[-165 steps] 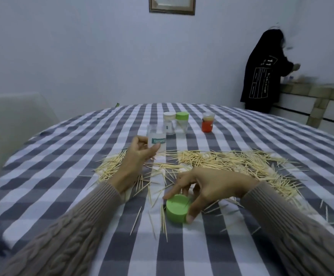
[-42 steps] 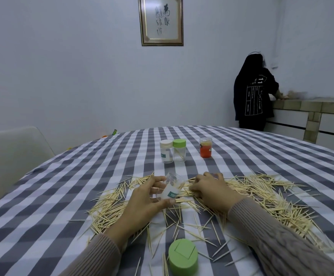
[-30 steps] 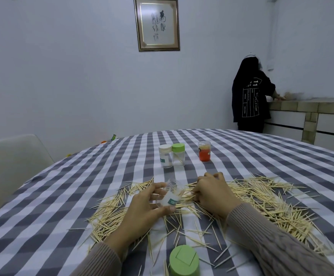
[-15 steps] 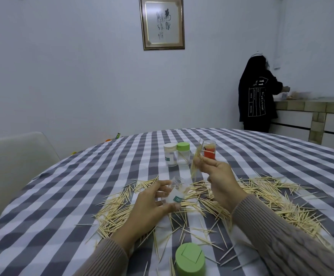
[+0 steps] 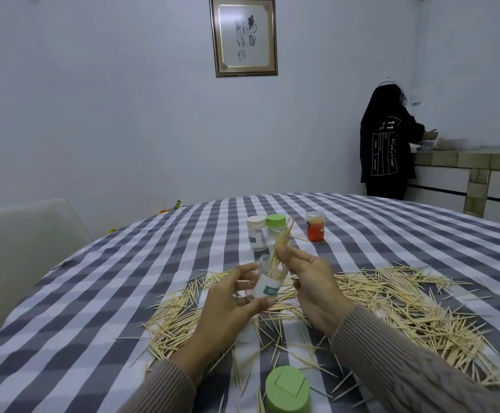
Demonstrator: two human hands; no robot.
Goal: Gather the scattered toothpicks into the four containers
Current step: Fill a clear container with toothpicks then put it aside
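Observation:
My left hand (image 5: 227, 305) grips a clear, open toothpick jar (image 5: 268, 283) with a white and green label, tilted toward the right. My right hand (image 5: 308, 275) pinches a bundle of toothpicks (image 5: 280, 248) whose lower ends sit inside the jar's mouth. Loose toothpicks (image 5: 391, 305) lie scattered across the checked tablecloth around and under both hands. The jar's green lid (image 5: 287, 390) lies near the front edge. Further back stand a white-capped jar (image 5: 256, 232), a green-capped jar (image 5: 275, 226) and an orange jar (image 5: 315, 226).
The round table (image 5: 94, 293) carries a grey and white checked cloth. A pale chair (image 5: 25, 234) stands at the left. A person in a black top (image 5: 387, 150) stands at a counter (image 5: 466, 165) at the back right. A framed picture (image 5: 242, 35) hangs on the wall.
My right hand has lifted a bundle of toothpicks from the pile and brought it down into the mouth of the jar. My left hand has raised and tilted the jar.

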